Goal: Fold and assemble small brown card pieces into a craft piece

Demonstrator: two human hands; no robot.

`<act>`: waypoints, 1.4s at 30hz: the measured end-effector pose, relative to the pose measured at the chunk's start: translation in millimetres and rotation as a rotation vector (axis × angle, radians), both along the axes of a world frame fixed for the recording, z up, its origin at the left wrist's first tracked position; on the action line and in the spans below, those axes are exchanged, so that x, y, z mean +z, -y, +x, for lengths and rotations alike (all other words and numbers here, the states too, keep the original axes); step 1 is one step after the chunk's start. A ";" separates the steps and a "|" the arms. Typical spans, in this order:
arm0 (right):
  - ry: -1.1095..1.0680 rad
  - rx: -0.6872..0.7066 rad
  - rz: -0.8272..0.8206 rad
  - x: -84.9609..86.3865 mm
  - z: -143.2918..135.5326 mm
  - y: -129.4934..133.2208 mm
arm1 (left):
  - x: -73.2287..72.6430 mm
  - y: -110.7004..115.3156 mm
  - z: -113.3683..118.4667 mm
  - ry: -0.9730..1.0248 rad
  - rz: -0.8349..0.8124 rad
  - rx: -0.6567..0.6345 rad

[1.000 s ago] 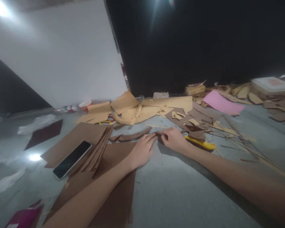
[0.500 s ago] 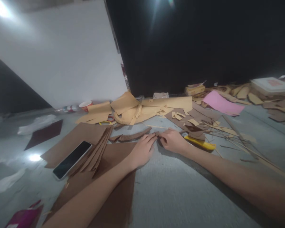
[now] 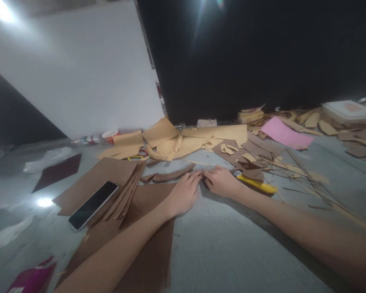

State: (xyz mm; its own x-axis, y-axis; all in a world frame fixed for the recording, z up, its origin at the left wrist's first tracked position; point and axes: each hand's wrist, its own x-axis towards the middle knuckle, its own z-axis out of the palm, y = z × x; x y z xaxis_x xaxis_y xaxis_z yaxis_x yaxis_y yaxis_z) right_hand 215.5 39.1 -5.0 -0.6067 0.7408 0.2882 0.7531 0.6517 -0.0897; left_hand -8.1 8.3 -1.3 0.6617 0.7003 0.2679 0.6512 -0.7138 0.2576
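Note:
Near the middle of the grey table, my left hand [image 3: 184,191] and my right hand [image 3: 221,181] meet at their fingertips. Both are closed, their fingers bent together over something small that is mostly hidden; a brown bit shows between them. Just beyond my left hand lies a curved brown strip [image 3: 173,173], with small brown pieces at its left end. Under my left forearm are large brown sheets [image 3: 149,244]. A yellow cutter [image 3: 258,185] rests right of my right hand, partly under brown scraps.
A phone [image 3: 93,205] lies on stacked brown sheets at the left. Tan sheets [image 3: 189,144], yellow-handled scissors [image 3: 137,155] and a paper cup [image 3: 110,135] stand farther back. Thin strips [image 3: 308,185], a pink sheet [image 3: 286,132] and a white-lidded box [image 3: 350,110] are at the right.
The fingers of my right hand have shifted slightly and cover more of the small brown piece. My left hand has hardly moved.

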 end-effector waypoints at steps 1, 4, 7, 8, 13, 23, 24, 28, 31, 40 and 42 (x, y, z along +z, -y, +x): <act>0.007 -0.002 -0.001 0.2 -0.1 0.0 | 0.8 0.0 0.5 -0.004 -0.003 -0.010; 0.018 0.004 -0.008 0.6 -0.2 -0.1 | 2.8 0.3 1.9 -0.004 -0.009 -0.005; 0.004 0.006 0.002 -0.3 -0.1 0.0 | 2.8 0.1 2.0 0.000 -0.008 -0.001; -0.002 0.004 0.008 -0.9 0.1 0.1 | 2.4 -0.1 1.6 0.005 -0.008 -0.003; -0.029 0.001 0.022 -5.0 1.8 -0.1 | 1.2 -0.7 0.3 0.013 -0.013 -0.005; -0.089 -0.038 -0.034 -2.0 0.3 0.5 | 8.9 2.9 0.0 0.116 -0.055 -0.037; -0.107 -0.033 -0.036 -1.8 0.3 0.7 | 8.2 2.8 -0.3 0.152 -0.060 -0.032; -0.154 -0.027 -0.042 -2.1 0.0 1.1 | 1.5 0.0 -1.3 0.217 -0.038 0.078; -0.167 -0.036 -0.055 -2.8 -0.6 0.9 | -4.8 -3.0 -1.9 0.158 -0.033 0.150; -0.171 -0.013 -0.035 -11.8 0.1 -5.1 | -5.2 -3.2 -2.3 0.119 -0.004 0.137; -0.164 -0.007 -0.032 -14.2 0.6 -6.9 | -4.0 -3.0 -2.2 0.112 -0.003 0.128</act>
